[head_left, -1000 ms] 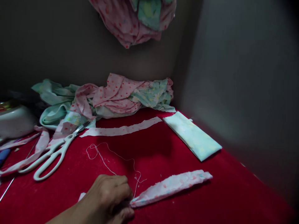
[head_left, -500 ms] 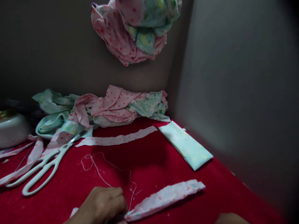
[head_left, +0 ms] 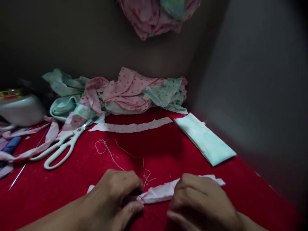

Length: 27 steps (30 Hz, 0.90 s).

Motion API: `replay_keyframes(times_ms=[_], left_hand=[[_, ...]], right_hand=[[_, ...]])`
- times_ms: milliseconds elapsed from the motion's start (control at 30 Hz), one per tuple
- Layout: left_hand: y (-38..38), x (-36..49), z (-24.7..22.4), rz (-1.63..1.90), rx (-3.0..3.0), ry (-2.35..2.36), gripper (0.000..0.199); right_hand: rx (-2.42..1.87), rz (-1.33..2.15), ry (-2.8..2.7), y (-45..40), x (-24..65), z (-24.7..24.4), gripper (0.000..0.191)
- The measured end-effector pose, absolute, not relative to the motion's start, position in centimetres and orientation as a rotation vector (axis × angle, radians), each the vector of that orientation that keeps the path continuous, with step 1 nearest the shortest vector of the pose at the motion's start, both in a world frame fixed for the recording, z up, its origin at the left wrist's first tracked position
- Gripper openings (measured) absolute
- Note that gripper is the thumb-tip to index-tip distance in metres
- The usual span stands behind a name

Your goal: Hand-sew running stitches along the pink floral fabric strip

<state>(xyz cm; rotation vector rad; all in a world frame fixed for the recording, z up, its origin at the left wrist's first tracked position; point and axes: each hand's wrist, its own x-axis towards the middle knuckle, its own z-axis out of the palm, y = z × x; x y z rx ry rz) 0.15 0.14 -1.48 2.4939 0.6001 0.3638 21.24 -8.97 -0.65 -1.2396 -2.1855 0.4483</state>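
Observation:
A folded pinkish-white fabric strip (head_left: 159,193) with faint coloured spots lies across the red cloth in front of me. My left hand (head_left: 114,192) pinches its left part between thumb and fingers, and a pale scrap shows beyond the knuckles. Curled over the strip's right part, my right hand (head_left: 201,197) grips it, with its fingertips mostly hidden; the far end sticks out past this hand. A loose white thread (head_left: 122,147) loops over the cloth and runs down to the strip beside my left fingers. No needle can be made out there.
White-handled scissors (head_left: 69,141) lie at left, near a thin metal rod (head_left: 20,175) and a white jar (head_left: 22,110). A flat spotted strip (head_left: 131,127) stretches behind the thread. Crumpled fabric (head_left: 130,93) lines the back wall; folded mint cloth (head_left: 207,139) is at right.
My right hand has come in from the lower right edge onto the strip. My left hand still holds the strip's left part. The camera view has shifted, so more of both hands shows.

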Motion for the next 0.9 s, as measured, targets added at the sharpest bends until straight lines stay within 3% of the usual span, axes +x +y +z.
replay_keyframes(times_ms=[300,467,900], left_hand=[[0.0,-0.1,-2.1,0.388,2.456,0.600,0.011],[0.2,0.0,-2.1,0.391,2.446,0.586,0.012],[0.3,0.4,-1.5,0.394,2.485,0.541,0.018]], right_hand=[[-1.345,0.534,-1.890,-6.2,21.3,-2.0,0.014],[-1.517,0.656,-2.151,-5.2,21.6,-1.4,0.012],[-1.447,0.743,-2.339,-5.2,21.2,-1.5,0.009]])
